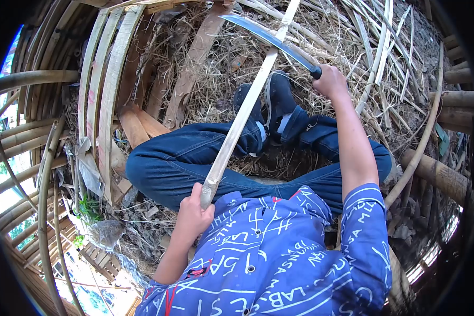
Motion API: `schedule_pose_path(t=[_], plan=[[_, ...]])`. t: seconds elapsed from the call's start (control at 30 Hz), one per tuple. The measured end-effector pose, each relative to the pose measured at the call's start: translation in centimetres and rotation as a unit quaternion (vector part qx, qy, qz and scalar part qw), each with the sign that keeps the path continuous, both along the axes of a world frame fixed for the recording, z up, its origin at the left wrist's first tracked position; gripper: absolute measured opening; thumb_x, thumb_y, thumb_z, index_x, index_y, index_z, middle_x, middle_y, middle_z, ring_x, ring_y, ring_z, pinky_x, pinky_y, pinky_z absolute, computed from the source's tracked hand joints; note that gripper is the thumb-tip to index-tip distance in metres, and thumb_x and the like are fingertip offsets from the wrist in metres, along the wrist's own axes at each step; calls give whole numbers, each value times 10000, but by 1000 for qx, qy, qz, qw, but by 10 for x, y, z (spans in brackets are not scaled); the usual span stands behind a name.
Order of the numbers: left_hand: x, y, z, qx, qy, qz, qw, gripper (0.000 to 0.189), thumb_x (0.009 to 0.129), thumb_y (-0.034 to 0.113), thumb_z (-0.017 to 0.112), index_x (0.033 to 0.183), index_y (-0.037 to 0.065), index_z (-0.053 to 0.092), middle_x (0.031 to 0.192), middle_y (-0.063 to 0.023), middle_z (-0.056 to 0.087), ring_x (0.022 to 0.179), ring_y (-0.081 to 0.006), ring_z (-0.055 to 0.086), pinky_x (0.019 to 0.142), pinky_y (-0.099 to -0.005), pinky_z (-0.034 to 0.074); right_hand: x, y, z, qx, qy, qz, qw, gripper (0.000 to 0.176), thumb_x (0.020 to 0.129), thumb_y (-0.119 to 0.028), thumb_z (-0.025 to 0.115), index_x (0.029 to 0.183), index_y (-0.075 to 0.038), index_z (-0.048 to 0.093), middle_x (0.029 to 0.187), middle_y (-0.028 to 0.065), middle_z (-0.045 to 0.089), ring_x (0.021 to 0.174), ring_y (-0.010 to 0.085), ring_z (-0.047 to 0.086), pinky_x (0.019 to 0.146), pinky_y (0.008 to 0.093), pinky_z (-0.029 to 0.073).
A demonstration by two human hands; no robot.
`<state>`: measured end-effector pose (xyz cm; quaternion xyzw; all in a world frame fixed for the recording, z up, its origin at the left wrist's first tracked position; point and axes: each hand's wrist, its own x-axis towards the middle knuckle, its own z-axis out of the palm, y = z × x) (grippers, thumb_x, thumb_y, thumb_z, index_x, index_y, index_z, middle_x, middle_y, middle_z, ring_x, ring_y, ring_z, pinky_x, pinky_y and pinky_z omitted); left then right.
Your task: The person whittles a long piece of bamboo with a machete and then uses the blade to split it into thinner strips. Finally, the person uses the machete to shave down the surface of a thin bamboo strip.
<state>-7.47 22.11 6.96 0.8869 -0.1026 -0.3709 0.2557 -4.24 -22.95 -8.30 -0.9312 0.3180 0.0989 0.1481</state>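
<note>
My left hand [194, 215] is closed round the near end of a long pale bamboo strip [247, 108]. The strip slants up and away over my crossed legs [184, 155] and past my dark shoes [279, 95]. In my right hand [331, 81] is the dark handle of a machete [271, 39], its curved blade pointing to the upper left. The blade crosses the strip near its far part and overlaps it in this view.
Wooden slats [113, 79] stand at the left, beside a broad plank [197, 63]. Dry straw and shavings [216, 89] cover the ground around my feet. Bamboo poles [437, 174] line the right side, and a bamboo wall [31, 137] rises at the far left.
</note>
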Motion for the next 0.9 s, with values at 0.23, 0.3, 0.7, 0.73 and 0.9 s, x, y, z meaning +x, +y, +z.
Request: schedule_pose_path(t=[0.23, 0.3, 0.7, 0.73, 0.9], plan=[[1, -1, 1, 14, 21, 14, 1000, 283, 743, 41, 597, 964, 7, 422, 651, -280, 578, 689, -473, 616, 598, -504, 471, 5, -4, 3, 12, 4, 17, 1000, 285, 708, -211, 654, 971, -110, 698, 975, 169, 698, 954, 342, 667, 870, 451, 520], [1, -1, 1, 6, 10, 9, 1000, 283, 743, 39, 595, 964, 6, 421, 651, -281, 575, 688, -476, 612, 596, -503, 470, 7, -6, -3, -7, 7, 25, 1000, 288, 710, -204, 651, 984, -128, 695, 974, 153, 701, 960, 337, 666, 875, 446, 521], [0, 1, 4, -1, 17, 8, 1000, 277, 742, 29, 589, 955, 3, 414, 645, -286, 557, 689, -484, 603, 571, -485, 467, 14, -13, 1, 4, -13, -1, 1000, 243, 725, -214, 655, 943, -117, 695, 942, 168, 704, 930, 348, 674, 840, 447, 532], [-1, 2, 4, -2, 15, 10, 1000, 275, 743, 29, 588, 954, 3, 413, 641, -286, 554, 686, -482, 604, 568, -484, 466, 15, -14, 0, 1, -20, -6, 1000, 243, 728, -220, 656, 944, -116, 695, 940, 169, 705, 930, 348, 674, 837, 448, 533], [-1, 4, 3, -8, 9, 3, 1000, 275, 742, 28, 586, 953, 5, 411, 637, -281, 556, 685, -481, 605, 567, -480, 467, 22, -24, -4, -18, -12, 11, 1000, 250, 748, -228, 636, 960, -107, 690, 972, 187, 697, 940, 363, 671, 855, 457, 526]])
